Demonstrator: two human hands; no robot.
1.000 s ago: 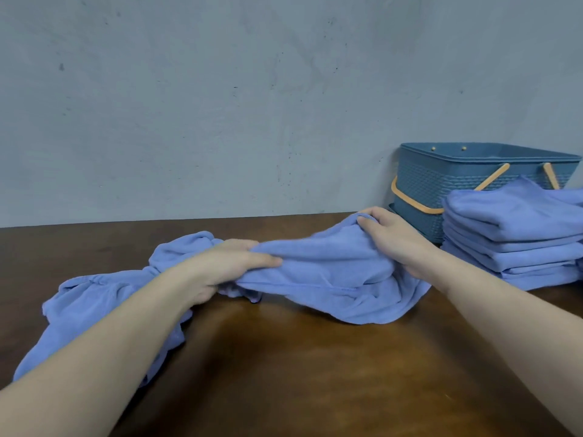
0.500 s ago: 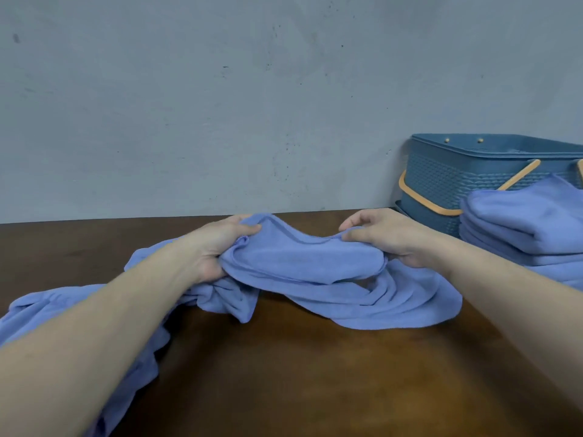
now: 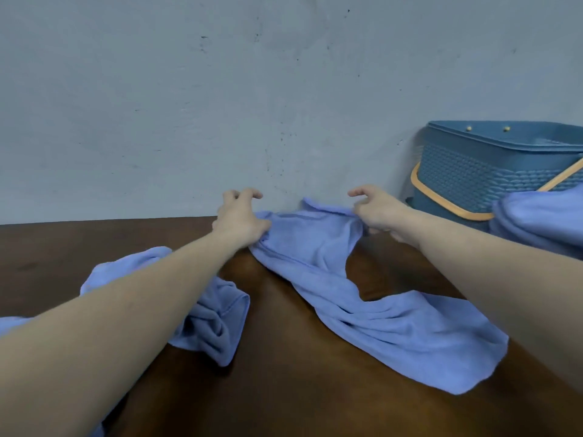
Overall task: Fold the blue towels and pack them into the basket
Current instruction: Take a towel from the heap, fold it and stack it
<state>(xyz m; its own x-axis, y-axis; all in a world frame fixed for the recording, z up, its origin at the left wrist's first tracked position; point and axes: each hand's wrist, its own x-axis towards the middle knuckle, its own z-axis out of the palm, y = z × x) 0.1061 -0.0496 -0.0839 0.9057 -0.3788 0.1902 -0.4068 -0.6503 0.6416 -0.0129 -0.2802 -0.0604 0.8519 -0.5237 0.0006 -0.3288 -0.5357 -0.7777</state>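
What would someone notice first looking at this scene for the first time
Two bare hands, the left hand and the right hand, pinch the far edge of a blue towel that trails toward the viewer across the dark wooden table. A blue basket with orange handles stands at the right against the wall, a stack of folded towels in front of it. Another crumpled towel lies under the left arm.

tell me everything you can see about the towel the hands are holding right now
The held towel is a soft, light blue cloth, unfolded and wrinkled. The left hand and right hand pinch its far edge, stretched between them near the wall; the rest trails toward the camera across the dark wooden table.
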